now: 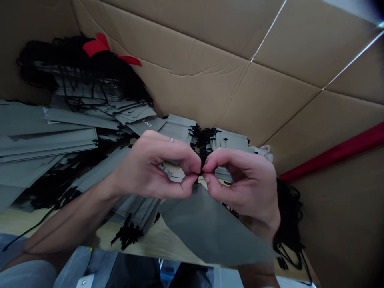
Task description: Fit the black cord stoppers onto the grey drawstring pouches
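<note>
Both hands meet fingertip to fingertip in the middle of the view. My left hand (163, 168), with a ring on one finger, is closed in a pinch of thumb and index finger. Opposite it, my right hand (247, 182) pinches in the same way. Between the fingertips shows a small bit of black cord (200, 173), mostly covered by the fingers. A thin grey pouch (214, 228) hangs from that spot by its top corner, tilted over the table edge. The right wrist is partly behind it.
Stacks of grey pouches (75, 120) with black cord ends cover the left and back of the table (171, 240). A bundle of black cords (108, 76) with a red strip lies back left; more black cords (289, 216) lie right. Cardboard walls (192, 60) surround the table.
</note>
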Tool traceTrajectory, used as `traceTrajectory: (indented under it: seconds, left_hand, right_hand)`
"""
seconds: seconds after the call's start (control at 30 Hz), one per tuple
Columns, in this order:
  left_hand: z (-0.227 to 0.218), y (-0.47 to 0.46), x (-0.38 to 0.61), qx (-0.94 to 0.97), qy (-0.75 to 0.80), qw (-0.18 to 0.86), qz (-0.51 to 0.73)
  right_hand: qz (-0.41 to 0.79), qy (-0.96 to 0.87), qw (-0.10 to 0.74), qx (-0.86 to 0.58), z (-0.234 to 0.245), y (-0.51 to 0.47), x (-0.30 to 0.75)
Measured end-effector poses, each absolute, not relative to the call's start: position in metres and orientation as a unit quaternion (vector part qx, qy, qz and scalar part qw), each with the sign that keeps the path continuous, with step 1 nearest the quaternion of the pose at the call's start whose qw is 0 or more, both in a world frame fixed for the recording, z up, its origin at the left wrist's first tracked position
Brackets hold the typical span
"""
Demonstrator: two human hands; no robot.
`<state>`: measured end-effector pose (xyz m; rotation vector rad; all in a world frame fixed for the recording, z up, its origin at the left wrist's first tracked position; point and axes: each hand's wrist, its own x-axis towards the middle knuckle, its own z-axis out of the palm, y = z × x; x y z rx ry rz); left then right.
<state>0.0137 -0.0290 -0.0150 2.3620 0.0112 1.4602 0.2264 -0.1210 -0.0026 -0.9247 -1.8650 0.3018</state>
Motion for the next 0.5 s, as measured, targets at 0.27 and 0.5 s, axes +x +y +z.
traceTrajectory:
  seconds: [0.27,0.5]
  left_hand:
    - [-0.020,-0.028,0.022,0.786,-0.022,0.370,0.494]
    - [-0.023,-0.033,0.017,0.834,0.009,0.133,0.535]
  right_hand:
    - [0.182,-0.752,0.532,-0.344,-0.003,-0.117,0.224]
    - [0.076,-0.754,0.513,-0.403,-0.002,-0.122,0.229]
